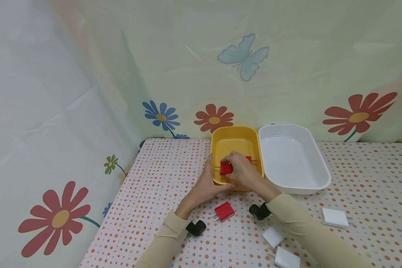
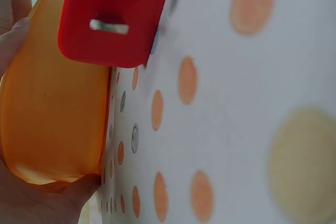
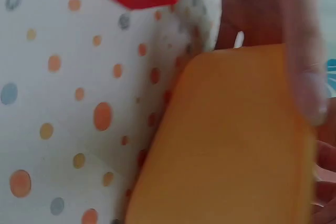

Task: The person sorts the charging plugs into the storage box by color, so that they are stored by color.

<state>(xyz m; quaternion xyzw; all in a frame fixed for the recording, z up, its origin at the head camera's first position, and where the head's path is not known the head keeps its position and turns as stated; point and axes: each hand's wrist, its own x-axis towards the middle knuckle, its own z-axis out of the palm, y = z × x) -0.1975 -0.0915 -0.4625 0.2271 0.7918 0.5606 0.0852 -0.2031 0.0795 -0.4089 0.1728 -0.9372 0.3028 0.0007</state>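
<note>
A yellow tray (image 1: 234, 133) stands at the back of the table. My left hand (image 1: 206, 186) holds its near left corner, fingers along the left wall and thumb across the front. Inside the tray, my right hand (image 1: 242, 171) pinches a red charger plug (image 1: 225, 168) whose metal prongs point left. A second red charger plug (image 1: 248, 159) lies partly hidden behind that hand, prongs to the right. On the cloth in front of the tray is another red charger plug (image 1: 224, 211), also close up in the left wrist view.
A white tray (image 1: 293, 160) stands against the yellow one's right side. White charger plugs lie nearer me, one by my right sleeve (image 1: 274, 236), another in front of it (image 1: 287, 257), and a third farther right (image 1: 335, 217). A flowered curtain (image 1: 187, 74) hangs behind the table.
</note>
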